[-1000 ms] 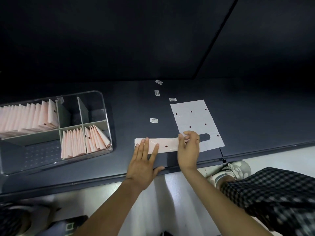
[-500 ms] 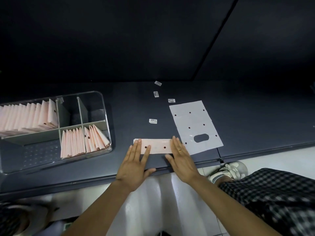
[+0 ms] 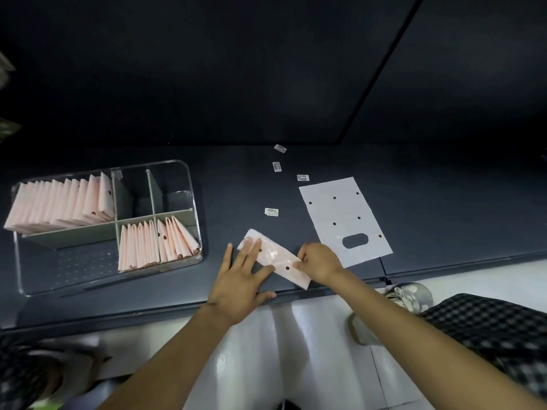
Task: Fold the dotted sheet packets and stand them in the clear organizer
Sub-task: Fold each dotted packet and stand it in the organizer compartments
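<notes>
Dark table (image 3: pixel 444 220) fills the middle of the frame. Half a second ago the folded packet (image 3: pixel 275 258) lay straight under two flat hands; now it is turned diagonally. Left hand (image 3: pixel 236 279) presses it with straight fingers, right hand (image 3: pixel 318 261) pinches its lower end. I judge another fold follows before the organizer (image 3: pixel 194 202) at left.

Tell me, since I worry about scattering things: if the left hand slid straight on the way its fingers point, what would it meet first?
Probably the small barcode label. The left hand lies flat on the folded dotted packet, fingers pointing away and slightly right; the exact line is uncertain.
</notes>
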A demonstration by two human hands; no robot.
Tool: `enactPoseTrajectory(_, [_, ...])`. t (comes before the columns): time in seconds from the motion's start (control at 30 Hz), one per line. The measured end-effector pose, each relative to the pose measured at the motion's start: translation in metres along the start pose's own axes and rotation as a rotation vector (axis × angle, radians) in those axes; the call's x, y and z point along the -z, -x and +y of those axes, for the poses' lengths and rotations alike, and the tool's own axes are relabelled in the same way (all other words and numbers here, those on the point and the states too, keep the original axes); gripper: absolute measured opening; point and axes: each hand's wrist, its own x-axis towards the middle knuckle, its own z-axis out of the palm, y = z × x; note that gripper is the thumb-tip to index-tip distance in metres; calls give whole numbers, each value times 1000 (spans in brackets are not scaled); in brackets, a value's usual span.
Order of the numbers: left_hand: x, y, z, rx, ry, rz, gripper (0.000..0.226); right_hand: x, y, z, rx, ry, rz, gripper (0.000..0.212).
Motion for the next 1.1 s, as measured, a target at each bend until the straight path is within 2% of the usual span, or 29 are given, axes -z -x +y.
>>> enactPoseTrajectory(0.07, [1,3,6,-65,-25,87,57,-8,11,-1,-52,-35,-113,25])
enactPoseTrajectory(0.13, [-4,9,9,-106,31,170,61,-17,25,-3,-120,-191,-220,39])
enactPoseTrajectory(0.2, [-10,16,11,-111,97,221,66,-23,38,-5,-217,-482,-325,34])
enactPoseTrajectory(0.27, [-16,20,12,-94,111,255,62,-24,46,-7,-224,-614,-378,26])
enactPoseTrajectory(0.3, [-18,21,13,-79,114,274,58,-24,47,-7,-187,-603,-355,22])
enactPoseTrajectory(0.37, [-19,21,14,-51,136,301,51,-23,46,-2,-45,-432,-124,18])
enactPoseTrajectory(0.43, [-19,20,16,-18,163,316,48,-21,47,9,181,-274,95,38])
enactPoseTrajectory(0.5, [-18,20,18,17,186,316,48,-24,48,19,379,-148,54,62])
enactPoseTrajectory(0.57, [-18,20,20,58,220,333,47,-33,49,24,464,-37,-21,67])
enactPoseTrajectory(0.6, [-18,20,21,76,241,345,45,-40,48,25,476,-22,-8,64])
enactPoseTrajectory(0.73, [-18,19,21,167,363,368,22,-53,41,14,357,-313,245,24])
enactPoseTrajectory(0.8, [-19,17,20,255,440,343,11,-49,36,5,212,-475,255,8])
enactPoseTrajectory(0.9, [-22,11,17,465,532,306,12,-39,26,-5,48,-603,152,15])
enactPoseTrajectory(0.97, [-22,7,15,607,578,282,14,-34,20,-9,-7,-521,109,17])
enactPoseTrajectory(1.03, [-19,5,17,669,557,265,16,-31,14,-11,-54,-460,95,19])
enactPoseTrajectory(1.1, [-14,5,21,650,515,289,14,-30,10,-12,-88,-439,74,23])
